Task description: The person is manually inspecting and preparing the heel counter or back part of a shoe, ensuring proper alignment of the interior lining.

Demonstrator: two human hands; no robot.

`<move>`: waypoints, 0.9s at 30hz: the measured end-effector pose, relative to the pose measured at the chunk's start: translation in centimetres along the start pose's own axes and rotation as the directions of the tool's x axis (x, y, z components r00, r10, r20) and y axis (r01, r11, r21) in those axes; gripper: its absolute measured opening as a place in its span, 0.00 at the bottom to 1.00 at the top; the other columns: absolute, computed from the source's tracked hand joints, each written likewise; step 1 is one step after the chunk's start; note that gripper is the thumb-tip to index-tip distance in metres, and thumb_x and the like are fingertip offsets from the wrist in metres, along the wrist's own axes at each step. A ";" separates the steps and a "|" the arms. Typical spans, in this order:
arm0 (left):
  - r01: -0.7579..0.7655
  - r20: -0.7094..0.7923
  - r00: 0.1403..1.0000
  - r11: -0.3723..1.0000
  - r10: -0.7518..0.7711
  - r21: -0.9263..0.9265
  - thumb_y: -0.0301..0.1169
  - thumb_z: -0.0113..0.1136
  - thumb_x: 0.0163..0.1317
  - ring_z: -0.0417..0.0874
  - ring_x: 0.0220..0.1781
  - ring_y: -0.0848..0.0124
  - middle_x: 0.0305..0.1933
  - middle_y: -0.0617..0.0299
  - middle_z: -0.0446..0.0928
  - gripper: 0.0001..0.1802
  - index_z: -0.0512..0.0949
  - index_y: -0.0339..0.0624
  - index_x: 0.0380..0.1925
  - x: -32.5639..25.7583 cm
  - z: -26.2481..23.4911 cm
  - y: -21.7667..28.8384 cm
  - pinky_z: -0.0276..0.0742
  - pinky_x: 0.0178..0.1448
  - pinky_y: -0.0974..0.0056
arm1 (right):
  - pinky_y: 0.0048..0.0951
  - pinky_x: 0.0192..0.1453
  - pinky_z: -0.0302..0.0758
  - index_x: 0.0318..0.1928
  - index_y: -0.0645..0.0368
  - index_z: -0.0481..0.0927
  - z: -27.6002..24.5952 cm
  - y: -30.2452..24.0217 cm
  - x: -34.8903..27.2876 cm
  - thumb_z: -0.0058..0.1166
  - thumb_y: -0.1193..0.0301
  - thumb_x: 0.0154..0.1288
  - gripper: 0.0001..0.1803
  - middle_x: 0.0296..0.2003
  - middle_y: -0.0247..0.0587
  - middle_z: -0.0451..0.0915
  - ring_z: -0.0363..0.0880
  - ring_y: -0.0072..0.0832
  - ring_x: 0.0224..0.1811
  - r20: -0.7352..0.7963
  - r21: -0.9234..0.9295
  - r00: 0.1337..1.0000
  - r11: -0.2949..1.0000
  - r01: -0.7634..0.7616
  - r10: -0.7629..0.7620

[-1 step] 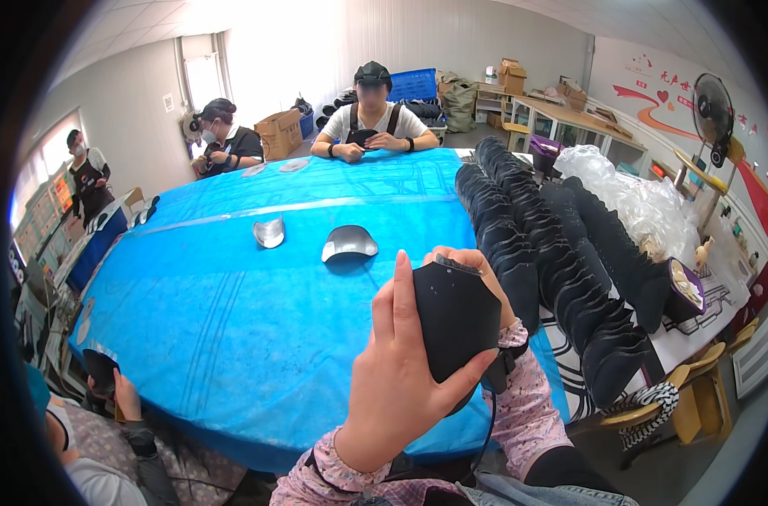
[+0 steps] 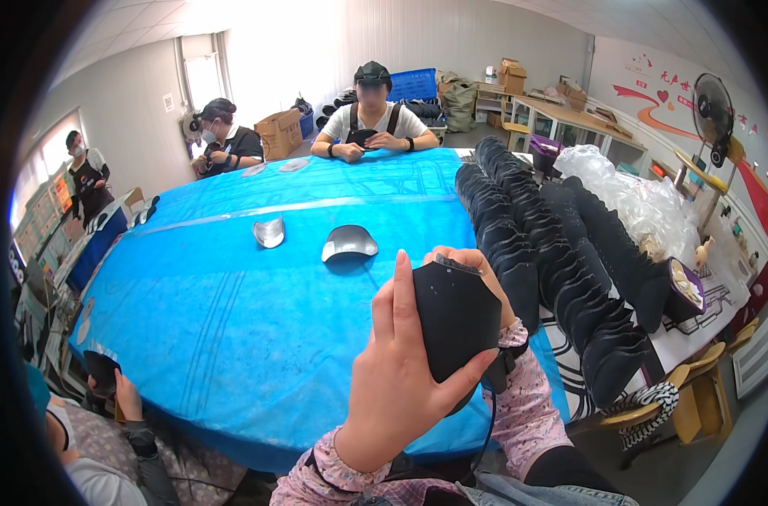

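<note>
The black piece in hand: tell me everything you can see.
The black piece is a matte, angular, fabric-looking panel with pale specks near its top and a ragged greyish strip along that edge. It is held up off the blue cover, left hand gripping its left side, thumb across the lower front, right hand partly behind it.

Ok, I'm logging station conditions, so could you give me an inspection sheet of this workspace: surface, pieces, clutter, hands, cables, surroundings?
Surface: table under a wrinkled blue cover.
Job's things: black piece, held above the cover.
Clutter: two shiny curved pieces on the cover; rows of dark pieces and heaped clear plastic at right.
Hands: left hand grips the black piece; right hand holds it from behind, partly hidden.
Cables: thin black cable below the right wrist.
Surroundings: co-worker opposite; fan at right.
</note>
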State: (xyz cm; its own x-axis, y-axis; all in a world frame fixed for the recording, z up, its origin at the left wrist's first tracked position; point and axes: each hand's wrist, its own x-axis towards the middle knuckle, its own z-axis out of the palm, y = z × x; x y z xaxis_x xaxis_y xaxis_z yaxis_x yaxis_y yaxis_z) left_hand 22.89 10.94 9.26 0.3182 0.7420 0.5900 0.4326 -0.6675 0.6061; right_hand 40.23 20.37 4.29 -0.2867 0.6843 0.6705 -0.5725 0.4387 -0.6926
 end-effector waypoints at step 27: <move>-0.092 0.003 0.996 0.996 0.092 -0.014 0.50 0.71 0.47 0.81 0.42 0.49 0.55 0.39 0.64 0.64 0.38 0.31 0.70 0.3 0.6 2.1 0.81 0.38 0.57 | 0.27 0.47 0.76 0.46 0.60 0.79 0.2 0.3 -0.5 0.59 0.75 0.61 0.12 0.40 0.39 0.75 0.74 0.27 0.43 0.010 0.264 0.987 0.952 0.154 -0.162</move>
State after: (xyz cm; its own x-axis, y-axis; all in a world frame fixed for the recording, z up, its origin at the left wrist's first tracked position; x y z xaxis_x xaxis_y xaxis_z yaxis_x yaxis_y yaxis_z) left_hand 24.41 9.79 10.42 0.3597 0.6776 0.6415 0.3892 -0.7338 0.5568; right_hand 40.05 20.10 3.78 -0.1979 0.5982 0.7765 -0.7921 0.3691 -0.4862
